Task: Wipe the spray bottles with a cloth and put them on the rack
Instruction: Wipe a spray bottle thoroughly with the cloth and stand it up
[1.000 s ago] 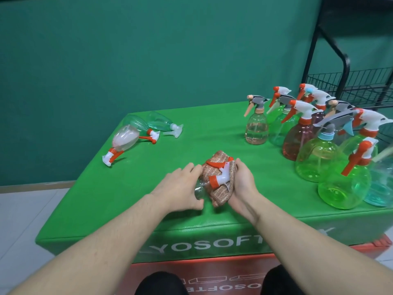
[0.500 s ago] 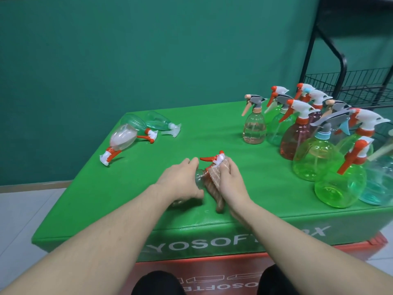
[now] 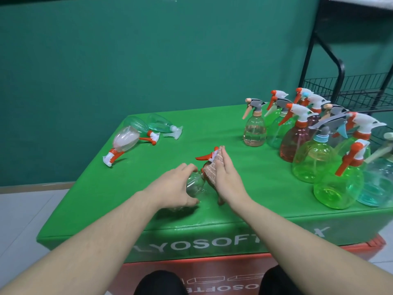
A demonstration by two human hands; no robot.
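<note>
While gripping — hands [image 3: 228, 177] around bottle [image 3: 195, 184]

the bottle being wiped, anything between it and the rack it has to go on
Yes. The clear bottle, held by the left hand with the right hand wrapping the cloth round its neck, sits mid-table. The upright bottles crowd the table's right side, directly before the black wire rack.

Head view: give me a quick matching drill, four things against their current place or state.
Things:
1. cloth
2. held bottle
3. pink-bodied bottle
4. wire rack

States:
A. lying on its side, far left of the table
B. behind the table, on the right
C. gripped by the left hand
D. pressed around the sprayer neck by the right hand

Pairs: 1-D, 2-C, 3-A, 4-B
</note>
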